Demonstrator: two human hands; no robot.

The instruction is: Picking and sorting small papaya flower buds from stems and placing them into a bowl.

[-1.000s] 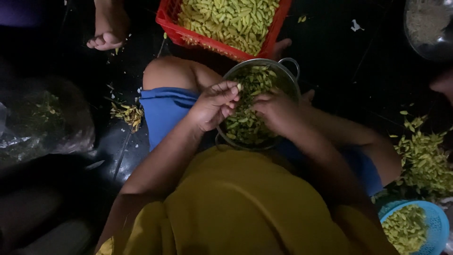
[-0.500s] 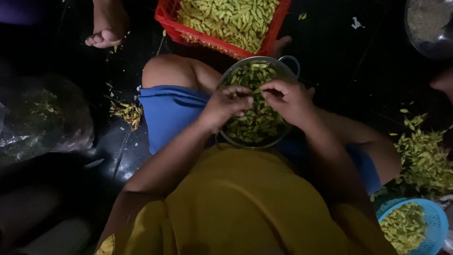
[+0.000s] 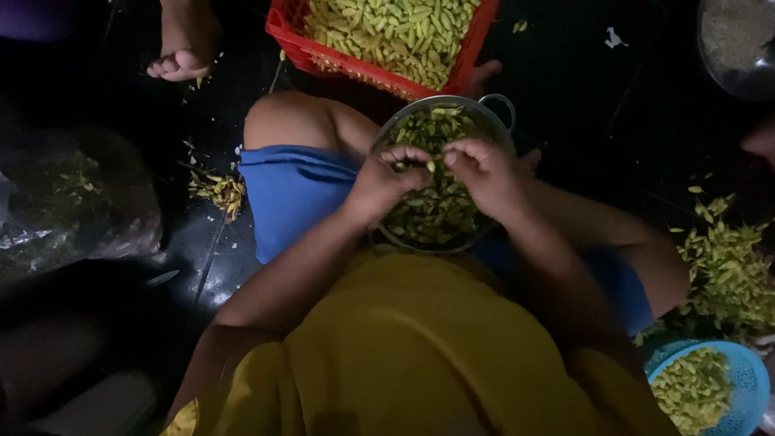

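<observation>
A metal bowl (image 3: 494, 106) with side handles rests in my lap, filled with green pods. My left hand (image 3: 386, 182) and my right hand (image 3: 479, 172) meet above the bowl, and both pinch a single green pod (image 3: 432, 165) between their fingertips. I sit on a dark floor in a yellow top and blue shorts, my left knee bent upward.
A red plastic crate (image 3: 300, 46) of yellowish-green pods stands just beyond the bowl. Another person's bare foot (image 3: 184, 44) is at the top left. A clear plastic bag (image 3: 77, 206) lies left. Loose husks (image 3: 726, 270) pile at right, by a blue basket (image 3: 747, 375) of pods.
Both hands lifted out of the bowl and came together over its middle, now pinching one pod between them.
</observation>
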